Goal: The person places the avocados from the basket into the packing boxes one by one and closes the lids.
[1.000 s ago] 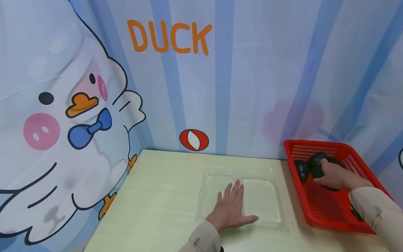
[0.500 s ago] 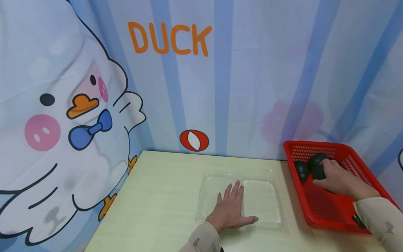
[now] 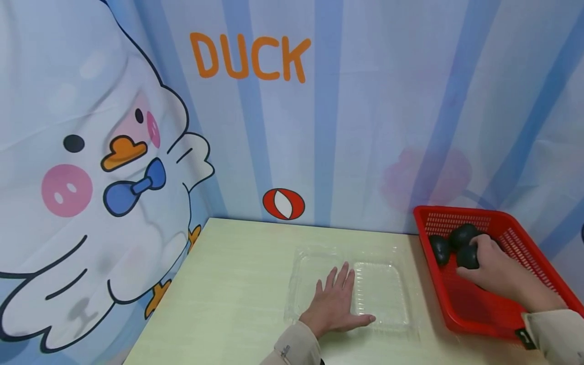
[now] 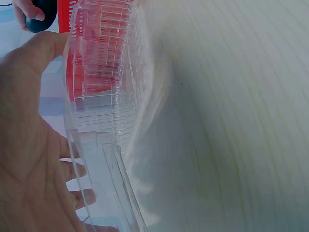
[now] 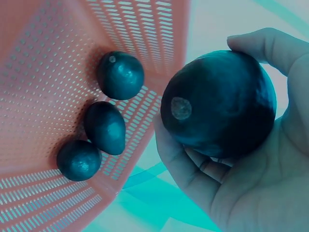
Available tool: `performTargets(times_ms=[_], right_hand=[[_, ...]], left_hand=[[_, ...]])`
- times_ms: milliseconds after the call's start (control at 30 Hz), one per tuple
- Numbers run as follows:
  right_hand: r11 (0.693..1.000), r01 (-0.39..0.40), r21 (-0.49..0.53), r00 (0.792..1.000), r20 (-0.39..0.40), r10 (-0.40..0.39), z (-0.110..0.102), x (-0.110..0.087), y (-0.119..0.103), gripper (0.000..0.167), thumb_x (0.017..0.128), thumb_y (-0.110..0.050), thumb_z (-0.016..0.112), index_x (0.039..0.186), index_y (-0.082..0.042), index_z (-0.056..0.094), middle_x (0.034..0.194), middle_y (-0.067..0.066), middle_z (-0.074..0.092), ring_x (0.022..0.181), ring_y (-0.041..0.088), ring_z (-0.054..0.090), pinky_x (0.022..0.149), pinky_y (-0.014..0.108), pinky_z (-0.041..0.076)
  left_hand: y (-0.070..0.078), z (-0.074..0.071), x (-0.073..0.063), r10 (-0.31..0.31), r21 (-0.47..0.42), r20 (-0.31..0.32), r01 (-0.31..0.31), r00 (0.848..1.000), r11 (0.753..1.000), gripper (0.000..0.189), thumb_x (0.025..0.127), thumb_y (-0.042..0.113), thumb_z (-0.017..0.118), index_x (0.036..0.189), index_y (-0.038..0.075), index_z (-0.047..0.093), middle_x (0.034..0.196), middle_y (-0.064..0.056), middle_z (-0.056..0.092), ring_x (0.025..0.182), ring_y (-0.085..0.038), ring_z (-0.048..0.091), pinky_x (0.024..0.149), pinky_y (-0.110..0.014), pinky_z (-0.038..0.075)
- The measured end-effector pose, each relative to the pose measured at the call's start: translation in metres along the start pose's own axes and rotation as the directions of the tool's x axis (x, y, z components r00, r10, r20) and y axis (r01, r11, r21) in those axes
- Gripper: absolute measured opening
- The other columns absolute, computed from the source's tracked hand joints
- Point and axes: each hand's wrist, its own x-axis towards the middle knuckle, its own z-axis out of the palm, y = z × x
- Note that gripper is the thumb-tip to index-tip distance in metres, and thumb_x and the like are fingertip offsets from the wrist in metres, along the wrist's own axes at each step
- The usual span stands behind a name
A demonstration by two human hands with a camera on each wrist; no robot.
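In my right hand (image 3: 502,268) I grip a dark avocado (image 5: 217,104), fingers and thumb curled round it. The hand is over the red basket in the head view. Three more avocados (image 5: 105,126) lie inside the basket in the right wrist view, apart from the held one. My left hand (image 3: 333,304) spreads its fingers straight over the left half of a clear plastic clamshell container (image 3: 383,294) on the table. From the left wrist, the container's ribbed wall (image 4: 104,116) shows beside the thumb and fingers.
The red perforated basket (image 3: 449,309) stands at the table's right side, right of the container. A pale wooden table (image 3: 219,284) lies beneath. Behind it hangs a blue striped cloth (image 3: 365,111) with a duck print.
My right hand has shifted slightly right and toward me, carrying the avocado in its grip. The left hand stays in place on the container.
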Motion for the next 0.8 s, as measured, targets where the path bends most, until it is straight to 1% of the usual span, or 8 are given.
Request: performTargets(times_ms=[167, 367, 467, 600, 700, 800], right_hand=[[0.999, -0.043, 0.019, 0.999, -0.008, 0.043, 0.0, -0.008, -0.007, 0.095, 0.092, -0.046, 0.07, 0.132, 0.022, 0.019, 0.122, 0.043, 0.037, 0.1, 0.049, 0.056, 0.073, 0.053, 0.056], [0.995, -0.095, 0.035, 0.994, -0.045, 0.097, -0.001, -0.02, -0.02, 0.096, 0.092, -0.051, 0.067, 0.133, 0.021, 0.019, 0.123, 0.042, 0.035, 0.101, 0.051, 0.052, 0.071, 0.053, 0.055], [0.996, -0.085, 0.038, 0.994, -0.071, 0.087, 0.0, -0.025, -0.026, 0.097, 0.093, -0.054, 0.066, 0.134, 0.02, 0.02, 0.123, 0.042, 0.036, 0.101, 0.051, 0.053, 0.071, 0.054, 0.055], [0.998, -0.058, 0.032, 0.993, -0.102, 0.061, 0.004, -0.029, -0.036, 0.095, 0.093, -0.053, 0.066, 0.136, 0.02, 0.021, 0.128, 0.043, 0.035, 0.106, 0.053, 0.051, 0.075, 0.06, 0.054], [0.998, -0.055, 0.034, 0.993, -0.106, 0.059, 0.008, -0.031, -0.045, 0.095, 0.092, -0.053, 0.067, 0.137, 0.018, 0.022, 0.131, 0.043, 0.034, 0.107, 0.054, 0.051, 0.077, 0.063, 0.054], [0.997, -0.065, 0.039, 0.992, -0.102, 0.069, 0.013, -0.033, -0.054, 0.096, 0.091, -0.055, 0.068, 0.138, 0.015, 0.022, 0.132, 0.041, 0.035, 0.106, 0.052, 0.052, 0.076, 0.063, 0.054]], left_hand=[[0.0, 0.001, 0.001, 0.003, -0.014, 0.005, -0.003, 1.0, 1.0, 0.11, 0.084, 0.084, 0.049, 0.164, 0.017, 0.017, 0.172, 0.0, 0.008, 0.156, -0.028, 0.018, 0.114, -0.063, 0.032], [0.002, 0.001, 0.001, 0.007, -0.006, 0.0, -0.007, 1.0, 1.0, 0.109, 0.084, 0.084, 0.049, 0.164, 0.017, 0.017, 0.172, 0.0, 0.008, 0.156, -0.028, 0.018, 0.114, -0.063, 0.032], [0.003, 0.0, 0.0, 0.003, -0.003, -0.002, -0.003, 1.0, 1.0, 0.109, 0.083, 0.084, 0.05, 0.164, 0.017, 0.018, 0.172, 0.0, 0.008, 0.156, -0.028, 0.018, 0.114, -0.063, 0.032], [0.004, -0.002, -0.001, -0.004, -0.005, 0.004, 0.004, 1.0, 1.0, 0.109, 0.083, 0.083, 0.051, 0.164, 0.017, 0.018, 0.172, 0.0, 0.009, 0.155, -0.028, 0.019, 0.114, -0.063, 0.033], [0.005, -0.002, 0.0, -0.012, -0.004, 0.013, 0.012, 1.0, 1.0, 0.11, 0.083, 0.083, 0.051, 0.164, 0.017, 0.018, 0.172, 0.0, 0.009, 0.155, -0.029, 0.02, 0.113, -0.062, 0.033], [0.005, -0.001, 0.002, -0.016, 0.003, 0.014, 0.016, 1.0, 1.0, 0.111, 0.082, 0.084, 0.052, 0.164, 0.017, 0.018, 0.172, 0.0, 0.01, 0.155, -0.029, 0.02, 0.113, -0.063, 0.034]])
